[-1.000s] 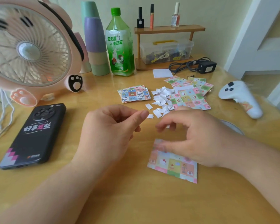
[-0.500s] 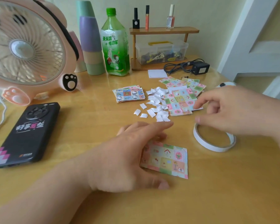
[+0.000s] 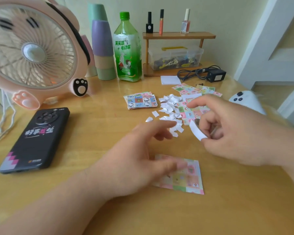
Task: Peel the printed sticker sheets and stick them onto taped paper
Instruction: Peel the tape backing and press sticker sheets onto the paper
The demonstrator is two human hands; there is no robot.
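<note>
A pastel printed sticker sheet lies flat on the wooden table near me. My left hand hovers over its left part with fingers spread, blurred, thumb across the sheet. My right hand is raised to the right and grips a white tape roll, of which only a curved white band shows. Behind them lies a pile of small white paper scraps, a stack of cartoon sticker sheets and more pastel sheets, partly hidden by my right hand.
A black phone lies at the left below a pink fan. Stacked cups, a green bottle, a wooden shelf over a clear box, a charger and a white controller line the back and right.
My right hand has picked the tape roll up off the table and brought it left. My left hand has stayed over the near sheet, fingers lifting and spreading.
</note>
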